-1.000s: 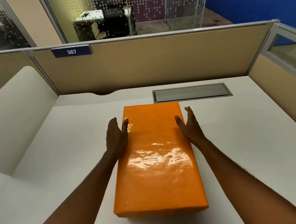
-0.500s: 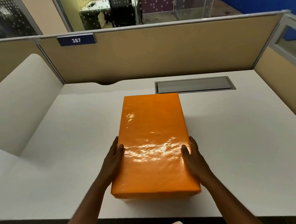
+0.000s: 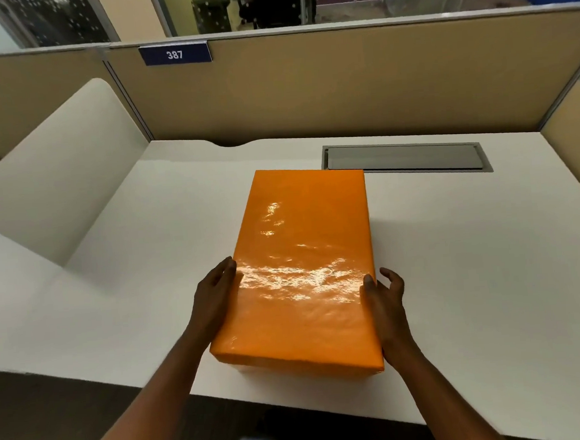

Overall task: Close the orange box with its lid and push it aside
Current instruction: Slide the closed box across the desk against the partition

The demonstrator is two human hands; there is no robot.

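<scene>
Both hands are bracketing the lidded orange box (image 3: 306, 270) lying near the white desk's (image 3: 473, 258) front edge, left hand (image 3: 215, 299) flat against its side, right hand (image 3: 385, 302) loosely curled alongside; glossy, stiff and probably light, it should slide best pushed low on its sides.

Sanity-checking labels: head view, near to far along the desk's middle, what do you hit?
White desk's front edge → orange box, lid on → grey cable tray → beige partition → blue 387 plate.
</scene>
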